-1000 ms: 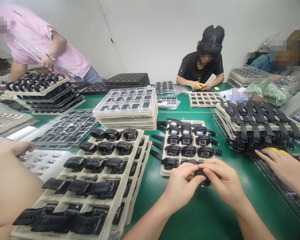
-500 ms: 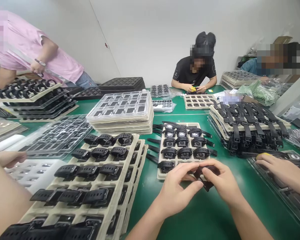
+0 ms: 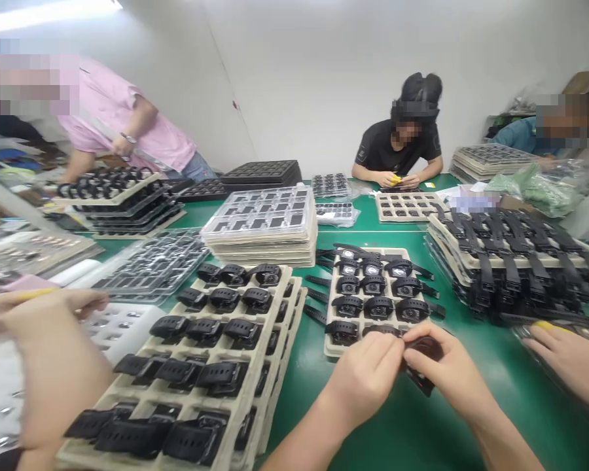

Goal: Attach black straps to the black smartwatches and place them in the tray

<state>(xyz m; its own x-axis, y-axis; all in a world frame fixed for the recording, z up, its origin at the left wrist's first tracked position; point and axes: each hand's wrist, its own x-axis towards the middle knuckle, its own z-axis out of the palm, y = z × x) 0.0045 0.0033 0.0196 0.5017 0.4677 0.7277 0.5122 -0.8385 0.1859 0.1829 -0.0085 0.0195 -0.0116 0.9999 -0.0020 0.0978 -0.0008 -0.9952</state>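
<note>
Near the middle of the green table, my right hand (image 3: 449,369) grips a black watch (image 3: 425,366) by its strap. The fingers of my left hand (image 3: 366,379) are pinched together at the watch's left side, and part of the strap is hidden there. Just beyond both hands lies a beige tray (image 3: 330,345) with rows of black watches, their round sensor backs facing up. Some straps stick out past its sides. My left fingers cover part of the tray's near edge.
At left, stacked beige trays (image 3: 255,366) hold looped watches. Clear-topped trays (image 3: 262,252) stand behind. Another watch stack (image 3: 464,258) is at right. Other people's hands reach in at left (image 3: 49,333) and right (image 3: 569,356). More people sit or lean beyond.
The view has turned left, so things appear farther right. My left fingers have closed together at the watch, where thumb and fingers were apart before. The hand at left has moved inward.
</note>
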